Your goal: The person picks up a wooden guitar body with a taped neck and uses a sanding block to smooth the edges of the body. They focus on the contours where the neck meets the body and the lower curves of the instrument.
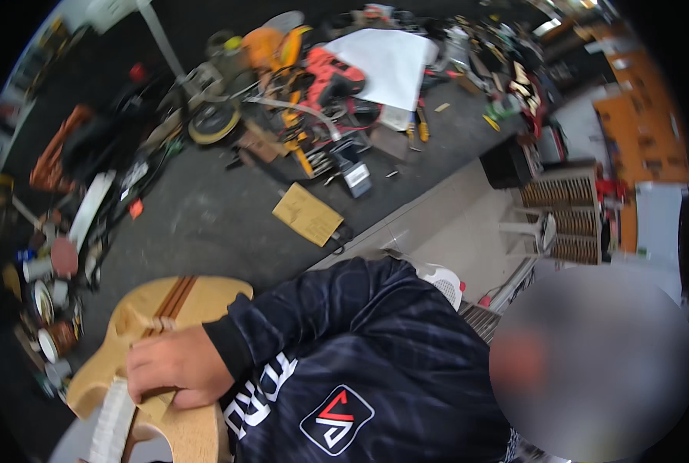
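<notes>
A pale wooden electric guitar body [198,289] with darker stripes down its middle lies at the lower left, partly cut off by the lower edge. Its fretboard [111,420] is covered with whitish tape. My right hand [176,364], in a dark sleeve, rests on the body near the end of the fretboard. The fingers are curled over a small tan folded piece of what looks like sandpaper [157,405], whose edge shows below them. My left hand is not in view. Some of the guitar beneath my right hand is hidden.
A yellowish sheet [307,214] lies on the dark workbench [198,208]. Beyond it are piled tools, an orange-red power tool [333,76] and white paper [383,62]. Cans and jars [55,339] crowd the left side. A white stool [537,230] stands on the floor.
</notes>
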Motion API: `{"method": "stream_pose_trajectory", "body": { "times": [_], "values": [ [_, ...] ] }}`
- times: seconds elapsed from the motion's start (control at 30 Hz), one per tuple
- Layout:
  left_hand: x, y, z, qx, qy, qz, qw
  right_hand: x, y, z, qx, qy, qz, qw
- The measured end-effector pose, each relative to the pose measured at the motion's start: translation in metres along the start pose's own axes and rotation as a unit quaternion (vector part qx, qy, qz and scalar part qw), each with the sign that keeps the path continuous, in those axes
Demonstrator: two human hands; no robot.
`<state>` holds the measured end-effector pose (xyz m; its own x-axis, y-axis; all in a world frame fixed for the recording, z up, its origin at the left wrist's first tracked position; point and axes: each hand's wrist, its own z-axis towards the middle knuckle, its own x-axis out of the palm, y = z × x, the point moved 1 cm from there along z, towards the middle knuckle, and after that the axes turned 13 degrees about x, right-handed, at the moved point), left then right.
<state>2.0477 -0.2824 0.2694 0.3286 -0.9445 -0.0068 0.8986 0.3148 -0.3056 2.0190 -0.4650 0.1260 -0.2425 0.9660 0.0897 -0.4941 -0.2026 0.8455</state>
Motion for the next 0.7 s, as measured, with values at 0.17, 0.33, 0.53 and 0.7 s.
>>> {"method": "stream_pose_trajectory", "body": {
  "times": [0.17,0.33,0.53,0.7],
  "values": [
    [-0.031,0.027,0.005,0.229,0.195,0.198,0.933,0.002,0.012,-0.022,0.092,-0.029,0.056,0.994],
    [-0.061,0.07,-0.002,0.388,0.145,0.316,0.854,-0.004,0.003,-0.037,0.185,-0.11,0.159,0.963],
    [-0.061,0.077,-0.002,0.395,0.116,0.26,0.873,-0.004,0.003,-0.053,0.185,-0.174,0.188,0.949],
    [-0.056,0.064,-0.001,0.404,0.134,0.257,0.868,-0.008,0.011,-0.065,0.232,-0.174,0.198,0.936]
  ]
}}
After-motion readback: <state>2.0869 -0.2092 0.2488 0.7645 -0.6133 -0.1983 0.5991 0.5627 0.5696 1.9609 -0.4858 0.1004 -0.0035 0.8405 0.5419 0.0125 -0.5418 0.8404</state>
